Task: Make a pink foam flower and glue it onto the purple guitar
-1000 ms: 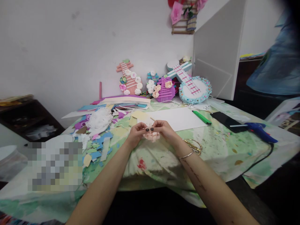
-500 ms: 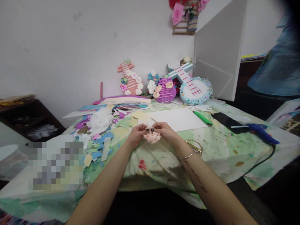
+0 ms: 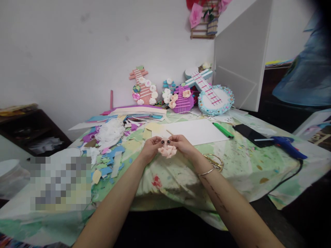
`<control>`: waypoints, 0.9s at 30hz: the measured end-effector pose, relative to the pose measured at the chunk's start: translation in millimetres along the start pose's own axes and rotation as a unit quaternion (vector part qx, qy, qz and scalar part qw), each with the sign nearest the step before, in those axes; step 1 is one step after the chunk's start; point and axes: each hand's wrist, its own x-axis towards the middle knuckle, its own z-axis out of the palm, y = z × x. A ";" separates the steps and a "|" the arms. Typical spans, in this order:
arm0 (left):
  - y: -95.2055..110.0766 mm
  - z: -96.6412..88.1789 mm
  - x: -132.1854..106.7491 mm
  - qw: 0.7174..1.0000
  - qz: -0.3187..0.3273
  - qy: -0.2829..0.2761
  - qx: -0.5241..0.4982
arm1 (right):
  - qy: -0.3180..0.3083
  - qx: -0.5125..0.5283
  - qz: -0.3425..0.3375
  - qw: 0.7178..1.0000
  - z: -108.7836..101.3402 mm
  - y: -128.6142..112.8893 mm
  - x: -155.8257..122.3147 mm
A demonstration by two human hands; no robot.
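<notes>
A pale pink paper flower (image 3: 167, 152) is held between my two hands, over the front part of the table. My left hand (image 3: 152, 148) pinches it from the left, thumb and fingers closed. From the other side my right hand (image 3: 181, 144) grips it the same way, both dark-nailed thumbs close together at its top. A thin wooden stick (image 3: 170, 132) pokes out above my right fingers; its lower end is hidden. Behind the hands lies a white sheet (image 3: 199, 132), with a green craft knife (image 3: 223, 130) on its right edge.
Blue glue gun (image 3: 289, 145) and black phone (image 3: 252, 135) lie at right; the gun's cord hangs over the edge. Gold wire coil (image 3: 215, 162) is beside my right wrist. White string (image 3: 110, 132) and paper scraps (image 3: 106, 170) cover the left. Decorated paper instruments (image 3: 182, 100) lean against the wall.
Both hands stay in nearly the same place, still on the paper flower. The thumbs have shifted slightly. Nothing else has visibly moved.
</notes>
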 end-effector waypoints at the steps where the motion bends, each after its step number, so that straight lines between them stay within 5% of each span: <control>1: -0.7 -0.1 0.3 1.000 0.002 0.000 0.002 | -0.002 -0.001 0.002 1.000 0.2 0.5 -0.1; 27: -3.5 -4.6 1.9 0.998 0.019 -0.038 0.049 | 0.008 -0.021 -0.015 1.000 -2.0 1.7 0.5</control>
